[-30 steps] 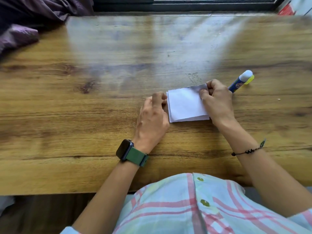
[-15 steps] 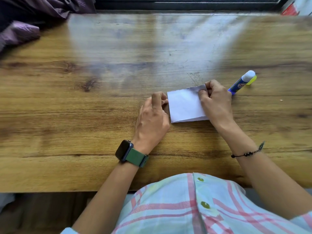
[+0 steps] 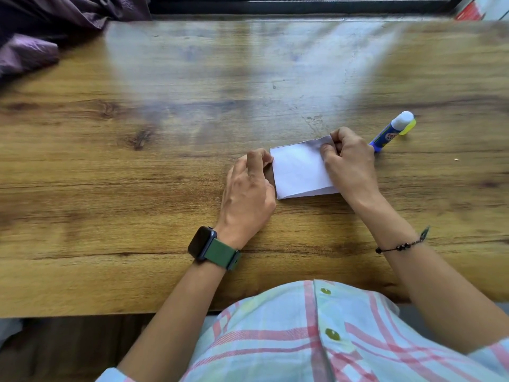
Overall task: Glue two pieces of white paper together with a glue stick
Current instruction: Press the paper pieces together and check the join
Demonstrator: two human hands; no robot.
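Two small squares of white paper (image 3: pixel 300 170) lie stacked on the wooden table (image 3: pixel 137 175), the lower sheet showing only as a thin edge at the front. My right hand (image 3: pixel 348 158) pinches the stack's far right corner between thumb and fingers. My left hand (image 3: pixel 249 188) rests curled on the table with its fingertips touching the paper's left edge. A blue glue stick (image 3: pixel 391 132) with a white cap lies on the table just right of my right hand, beside a yellow piece.
Purple cloth (image 3: pixel 30 48) lies bunched at the table's far left corner. A dark window frame (image 3: pixel 303 5) runs along the table's far edge. A red and white object (image 3: pixel 473 9) sits at the far right corner.
My right hand's fingers have shifted slightly along the paper's right edge toward its far corner. The left hand and the glue stick have stayed in place.
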